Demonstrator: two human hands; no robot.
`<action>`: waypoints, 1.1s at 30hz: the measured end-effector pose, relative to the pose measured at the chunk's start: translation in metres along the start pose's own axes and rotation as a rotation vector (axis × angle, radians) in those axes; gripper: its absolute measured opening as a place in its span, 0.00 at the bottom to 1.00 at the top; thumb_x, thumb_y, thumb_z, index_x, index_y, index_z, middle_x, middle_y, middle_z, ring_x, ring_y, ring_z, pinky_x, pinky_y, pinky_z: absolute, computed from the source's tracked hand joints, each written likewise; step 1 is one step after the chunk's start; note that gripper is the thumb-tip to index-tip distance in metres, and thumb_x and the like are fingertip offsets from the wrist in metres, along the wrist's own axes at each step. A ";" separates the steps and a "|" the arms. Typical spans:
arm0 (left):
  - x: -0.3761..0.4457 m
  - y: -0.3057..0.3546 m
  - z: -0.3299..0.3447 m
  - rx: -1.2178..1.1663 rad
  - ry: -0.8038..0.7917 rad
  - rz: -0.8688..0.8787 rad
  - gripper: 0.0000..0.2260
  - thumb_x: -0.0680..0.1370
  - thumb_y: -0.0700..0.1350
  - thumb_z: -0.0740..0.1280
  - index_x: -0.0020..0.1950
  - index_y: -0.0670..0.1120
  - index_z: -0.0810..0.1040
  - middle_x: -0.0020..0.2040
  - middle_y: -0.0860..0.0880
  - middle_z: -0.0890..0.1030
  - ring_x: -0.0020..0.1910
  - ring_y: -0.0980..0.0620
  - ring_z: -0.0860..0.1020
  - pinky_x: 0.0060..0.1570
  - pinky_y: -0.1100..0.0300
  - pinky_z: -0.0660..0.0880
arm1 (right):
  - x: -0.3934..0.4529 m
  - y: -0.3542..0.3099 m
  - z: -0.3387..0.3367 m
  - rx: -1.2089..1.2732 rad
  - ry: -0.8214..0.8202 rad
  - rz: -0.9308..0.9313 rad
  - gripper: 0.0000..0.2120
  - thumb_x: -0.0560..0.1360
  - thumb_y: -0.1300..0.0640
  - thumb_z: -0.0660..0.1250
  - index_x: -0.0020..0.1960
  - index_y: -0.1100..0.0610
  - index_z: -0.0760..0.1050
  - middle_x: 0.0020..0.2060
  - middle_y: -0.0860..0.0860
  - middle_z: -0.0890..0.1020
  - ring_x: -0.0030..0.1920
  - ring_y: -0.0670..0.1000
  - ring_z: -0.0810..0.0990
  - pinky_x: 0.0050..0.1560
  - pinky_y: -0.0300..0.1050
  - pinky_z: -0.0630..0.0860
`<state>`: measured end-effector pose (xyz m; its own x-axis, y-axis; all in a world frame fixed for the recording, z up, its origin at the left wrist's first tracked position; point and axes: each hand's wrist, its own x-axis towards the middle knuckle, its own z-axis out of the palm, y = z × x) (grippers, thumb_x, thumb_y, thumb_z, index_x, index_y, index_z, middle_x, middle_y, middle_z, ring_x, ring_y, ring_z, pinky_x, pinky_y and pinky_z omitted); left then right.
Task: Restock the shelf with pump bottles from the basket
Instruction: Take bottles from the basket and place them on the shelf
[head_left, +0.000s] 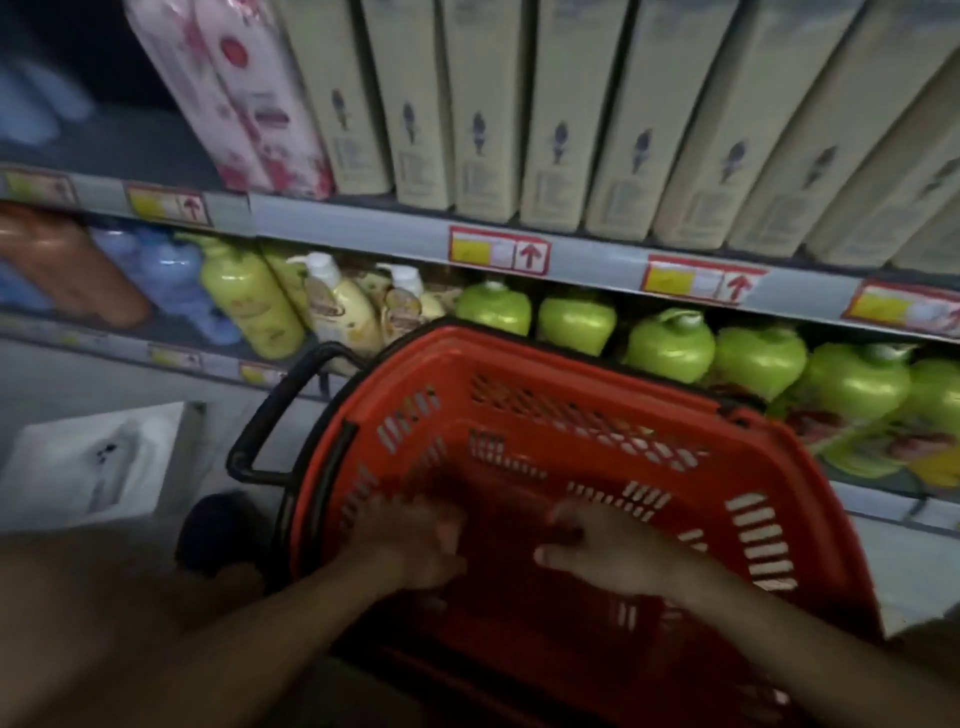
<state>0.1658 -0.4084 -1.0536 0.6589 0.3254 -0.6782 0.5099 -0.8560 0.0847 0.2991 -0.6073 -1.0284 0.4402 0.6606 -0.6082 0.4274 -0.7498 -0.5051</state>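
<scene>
- Both hands reached down inside the red basket (571, 395), which stood near the shelf (363, 234): the left hand (421, 545) at the near left, the right hand (608, 551) just beside it.
- The picture was blurred; I could not tell whether either grip was closed on anything, and no bottle showed in the basket.
- Green pump bottles (670, 348) already lined the lower shelf beyond the basket, with yellow pump bottles (249, 301) to their left.
- Risk, as I judged it: a hasty lift could knock the crowded green row, or snag the black handle (270, 415) and tip the basket.
</scene>
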 end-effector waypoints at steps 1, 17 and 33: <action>0.002 -0.002 0.004 0.018 -0.043 0.006 0.39 0.63 0.70 0.62 0.73 0.60 0.63 0.73 0.51 0.71 0.70 0.42 0.72 0.66 0.45 0.66 | 0.004 -0.005 0.003 -0.060 -0.013 -0.029 0.23 0.71 0.37 0.69 0.63 0.45 0.75 0.60 0.46 0.81 0.61 0.47 0.79 0.64 0.43 0.74; -0.036 0.031 -0.134 -1.168 -0.374 0.229 0.31 0.65 0.69 0.72 0.51 0.44 0.86 0.45 0.39 0.86 0.43 0.46 0.85 0.53 0.47 0.82 | 0.012 0.010 -0.020 0.396 0.160 -0.344 0.35 0.61 0.48 0.83 0.63 0.45 0.70 0.57 0.42 0.81 0.58 0.42 0.79 0.60 0.43 0.76; -0.036 0.097 -0.084 -1.151 0.339 0.429 0.20 0.75 0.39 0.73 0.64 0.55 0.75 0.57 0.53 0.83 0.53 0.64 0.81 0.52 0.67 0.75 | -0.021 -0.003 -0.065 1.065 0.287 -0.215 0.20 0.71 0.51 0.73 0.63 0.53 0.79 0.54 0.55 0.86 0.50 0.53 0.86 0.42 0.42 0.81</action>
<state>0.2372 -0.4694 -0.9598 0.9102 0.3415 -0.2345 0.2933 -0.1315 0.9469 0.3399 -0.6162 -0.9741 0.6627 0.6612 -0.3516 -0.3165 -0.1782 -0.9317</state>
